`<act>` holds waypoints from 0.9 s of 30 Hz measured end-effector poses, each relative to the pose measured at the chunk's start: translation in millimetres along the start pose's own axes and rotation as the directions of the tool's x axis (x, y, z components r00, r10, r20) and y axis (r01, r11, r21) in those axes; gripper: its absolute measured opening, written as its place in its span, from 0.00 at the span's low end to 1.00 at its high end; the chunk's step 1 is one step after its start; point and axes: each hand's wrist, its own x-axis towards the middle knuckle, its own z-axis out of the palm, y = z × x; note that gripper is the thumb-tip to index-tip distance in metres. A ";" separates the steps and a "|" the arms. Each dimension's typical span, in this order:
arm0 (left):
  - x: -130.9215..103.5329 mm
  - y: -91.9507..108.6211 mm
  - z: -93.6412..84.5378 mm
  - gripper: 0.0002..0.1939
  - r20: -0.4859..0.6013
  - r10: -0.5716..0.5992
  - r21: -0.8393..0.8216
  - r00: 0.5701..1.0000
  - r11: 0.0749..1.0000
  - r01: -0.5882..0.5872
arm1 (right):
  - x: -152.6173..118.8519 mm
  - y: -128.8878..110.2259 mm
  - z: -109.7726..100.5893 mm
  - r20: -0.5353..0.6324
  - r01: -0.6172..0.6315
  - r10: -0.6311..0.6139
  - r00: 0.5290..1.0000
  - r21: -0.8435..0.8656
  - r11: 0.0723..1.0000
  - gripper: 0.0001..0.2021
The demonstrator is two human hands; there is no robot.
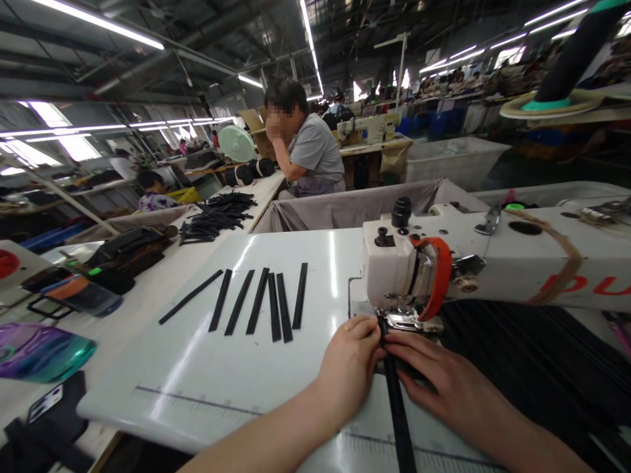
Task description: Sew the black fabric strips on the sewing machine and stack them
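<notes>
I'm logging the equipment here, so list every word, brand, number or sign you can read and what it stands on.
"DU": red letters on the near sewing machine; a brown band partly covers them, and the picture edge cuts the word off.
Ruler scale on the sewing table: any numbers too faint to read.
Far sewing machine: any marking too small to read.

Dim ceiling (211,26), bright overhead tube lights (98,24), blown-out windows (79,146) at left, glare streaks on pale tabletop (276,378), stretched edges

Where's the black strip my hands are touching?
In the head view, the black strip lies right of centre, between your left hand and right hand, its far end at the sewing machine.
</notes>
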 end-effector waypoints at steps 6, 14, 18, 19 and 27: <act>0.2 0.3 1.6 0.09 0.016 0.001 0.014 1.000 1.000 -0.002 | 0.0 -1.5 -0.6 0.013 -0.018 0.018 1.000 0.003 1.000 0.16; 3.6 4.1 3.0 0.08 0.007 -0.045 0.021 0.999 0.999 0.045 | 5.0 -5.8 -4.2 0.011 -0.019 0.019 1.000 -0.024 1.000 0.14; 2.3 5.5 2.8 0.09 0.019 -0.062 -0.007 0.998 0.998 0.062 | 5.1 -8.8 -7.4 -0.007 -0.011 0.010 1.000 -0.027 1.000 0.13; 1.9 5.7 2.5 0.09 0.022 -0.061 -0.011 0.998 0.998 0.062 | 4.8 -9.1 -7.7 -0.009 -0.009 0.008 1.000 -0.027 1.000 0.13; 8.1 -0.6 2.6 0.10 -0.022 -0.048 -0.025 0.999 0.999 0.047 | 6.1 -4.4 -6.1 -0.010 -0.020 0.019 1.000 -0.033 0.999 0.17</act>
